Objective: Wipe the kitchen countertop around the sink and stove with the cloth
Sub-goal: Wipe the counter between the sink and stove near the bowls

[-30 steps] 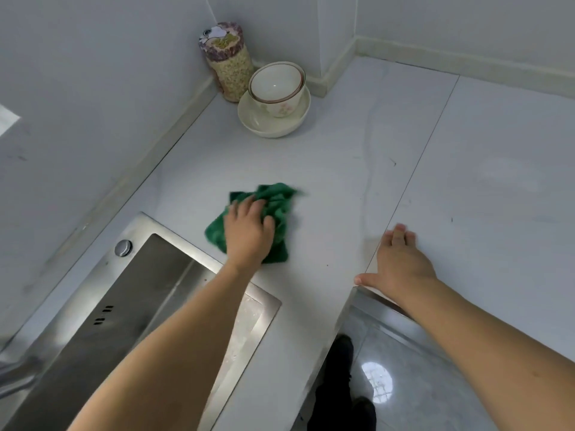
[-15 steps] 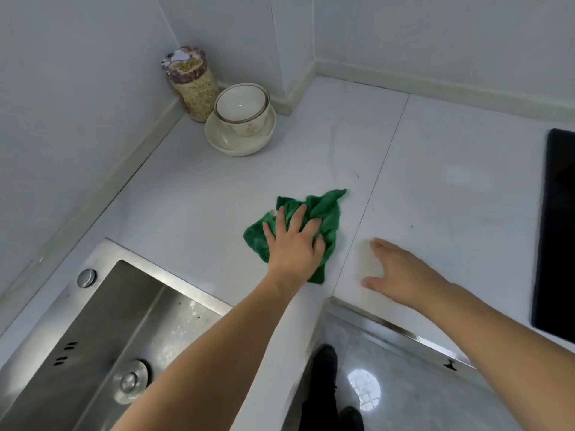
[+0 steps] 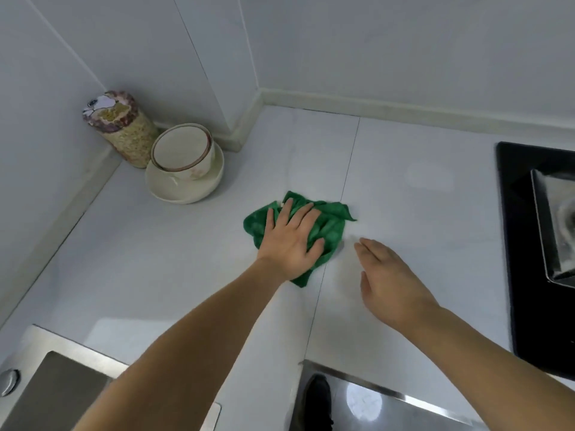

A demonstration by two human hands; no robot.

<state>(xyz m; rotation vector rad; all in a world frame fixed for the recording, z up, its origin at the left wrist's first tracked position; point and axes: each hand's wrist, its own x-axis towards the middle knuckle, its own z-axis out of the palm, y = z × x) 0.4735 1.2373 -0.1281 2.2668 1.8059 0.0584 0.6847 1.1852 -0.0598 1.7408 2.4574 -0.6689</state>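
Note:
A crumpled green cloth [image 3: 331, 223] lies on the white countertop [image 3: 174, 262], across the seam between two slabs. My left hand [image 3: 291, 244] presses flat on the cloth with its fingers spread and straight. My right hand [image 3: 389, 281] rests flat on the countertop just right of the cloth, fingers together. The steel sink [image 3: 46, 387] sits at the bottom left. The black stove [image 3: 516, 250] runs along the right edge.
A patterned canister [image 3: 119, 129] stands in the back left corner. Beside it a bowl [image 3: 183, 154] sits tilted in a wider dish [image 3: 186, 188]. The counter's front edge bends inward at the bottom centre, with floor and a dark shoe [image 3: 317, 399] below.
My left hand has slid the cloth to the right, away from the sink and onto the slab seam. My right hand moved forward from the counter edge. The stove has come into view.

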